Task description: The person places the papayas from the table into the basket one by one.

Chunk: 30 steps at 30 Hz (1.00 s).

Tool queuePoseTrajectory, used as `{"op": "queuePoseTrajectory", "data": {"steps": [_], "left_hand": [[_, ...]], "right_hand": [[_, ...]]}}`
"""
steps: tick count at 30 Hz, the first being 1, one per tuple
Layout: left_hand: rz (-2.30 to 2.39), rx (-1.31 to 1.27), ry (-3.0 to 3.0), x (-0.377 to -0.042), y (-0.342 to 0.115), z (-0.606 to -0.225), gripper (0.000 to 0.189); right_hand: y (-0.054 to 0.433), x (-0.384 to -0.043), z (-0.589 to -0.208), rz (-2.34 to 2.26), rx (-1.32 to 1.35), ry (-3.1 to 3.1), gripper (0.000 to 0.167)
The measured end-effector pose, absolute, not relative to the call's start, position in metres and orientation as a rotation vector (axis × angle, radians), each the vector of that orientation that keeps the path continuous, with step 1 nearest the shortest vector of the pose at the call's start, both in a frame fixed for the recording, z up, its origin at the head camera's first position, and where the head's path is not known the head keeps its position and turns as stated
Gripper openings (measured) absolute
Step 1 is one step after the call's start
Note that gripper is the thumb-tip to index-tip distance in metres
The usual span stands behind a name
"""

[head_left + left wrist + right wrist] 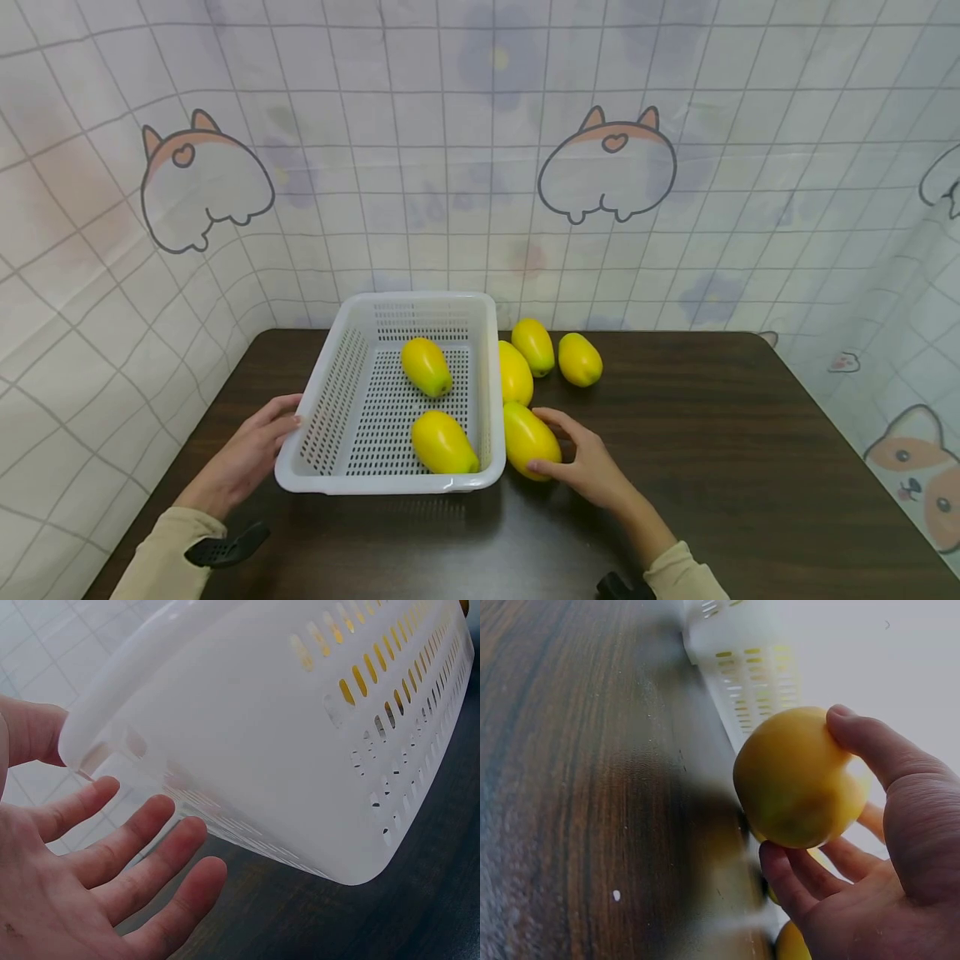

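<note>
My left hand (258, 446) is at the left rim of a white perforated plastic basket (390, 485). In the left wrist view, its thumb reaches the basket rim (75, 739) and the other fingers (161, 859) spread fairly straight below, beside the outer wall. Two yellow mangoes lie inside, a farther mango (426, 367) and a nearer mango (444, 443). Just outside the basket's right wall, my right hand (588, 462) holds another mango (531, 442) between thumb and fingers; the right wrist view shows this mango (799, 780) in its grip.
Beyond the held fruit, a mango (516, 375) sits against the basket's right side. Two more, a mango (533, 346) and a mango (580, 360), lie near the back edge of the dark wooden table (697, 433). A patterned cloth (465, 208) hangs behind and around the table.
</note>
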<state>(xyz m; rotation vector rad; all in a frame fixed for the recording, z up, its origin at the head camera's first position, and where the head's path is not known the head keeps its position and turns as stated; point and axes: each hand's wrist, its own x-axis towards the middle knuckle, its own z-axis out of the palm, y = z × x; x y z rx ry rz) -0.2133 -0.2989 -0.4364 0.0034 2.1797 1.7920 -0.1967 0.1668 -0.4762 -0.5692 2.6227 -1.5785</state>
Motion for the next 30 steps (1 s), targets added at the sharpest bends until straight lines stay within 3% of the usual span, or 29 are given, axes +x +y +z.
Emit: {"op": "queuePoseTrajectory", "data": {"steps": [30], "left_hand": [[1.778, 0.017, 2.201, -0.2147, -0.2987, -0.4373, 0.056]], "right_hand": [[0.1694, -0.1936, -0.4701, -1.671, -0.543, 2.639, 0.067]]}}
